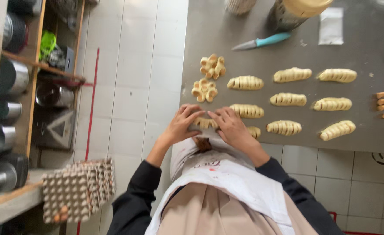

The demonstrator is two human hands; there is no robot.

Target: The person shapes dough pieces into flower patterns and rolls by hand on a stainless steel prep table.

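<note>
Both of your hands are at the near edge of the grey metal worktop (366,48), in the lower middle of the frame. Your left hand (181,124) and right hand (232,126) meet over one small pale piece of shaped dough (205,122). Fingertips of both hands press on it from the two sides. Neither hand is clenched; the fingers are spread and curved, pinching the dough between them.

Position of the piece: on the worktop directly between the two hands, touching both. Its long axis runs left to right across the frame, parallel to the worktop's near edge. Both hands are equally near; the left covers its left end, the right its right end.

Surroundings: to the right of your hands lie rows of finished ribbed, elongated dough rolls (287,99), all with the same left-to-right axis; the nearest one (247,110) sits just above your right hand. Two flower-shaped dough pieces (212,66) lie above your left hand. A knife with a turquoise handle (261,42) rests further up, near a tall cylindrical container (294,12). Small orange-brown stubs (382,101) sit at the right edge of the frame.

Left of the worktop: white tiled floor, a stack of grey egg trays (76,189) at lower left, and a wooden shelf with metal pots (13,78) at far left.
</note>
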